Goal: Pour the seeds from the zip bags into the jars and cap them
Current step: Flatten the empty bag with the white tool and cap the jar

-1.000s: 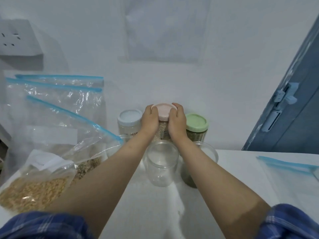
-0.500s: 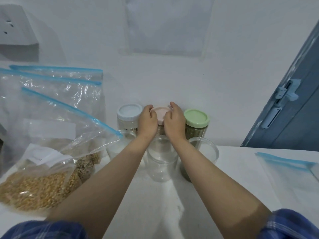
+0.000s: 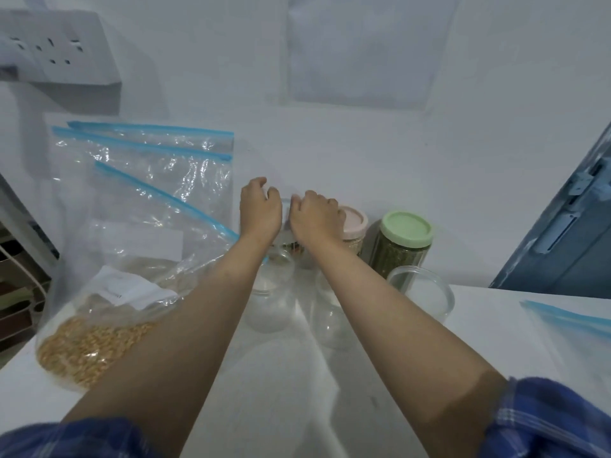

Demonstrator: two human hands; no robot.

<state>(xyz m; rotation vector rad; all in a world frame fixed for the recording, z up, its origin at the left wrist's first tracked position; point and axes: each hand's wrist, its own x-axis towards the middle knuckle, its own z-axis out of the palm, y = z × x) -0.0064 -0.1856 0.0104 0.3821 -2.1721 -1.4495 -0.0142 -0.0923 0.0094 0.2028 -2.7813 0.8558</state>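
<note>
Jar with a white lid (image 3: 287, 226) sits mid-frame, mostly hidden — left hand (image 3: 259, 213) and right hand (image 3: 315, 219) curl round it, beside the pink-lidded jar (image 3: 353, 231) and green-lidded jar (image 3: 401, 246).

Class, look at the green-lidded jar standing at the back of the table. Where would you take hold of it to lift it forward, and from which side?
Judging by its pose, take the green-lidded jar around the lid or the wall just under it, coming from above and from its right. It stands upright, the pink-lidded jar crowds its left, and an open clear jar stands in front of its lower body.
</note>
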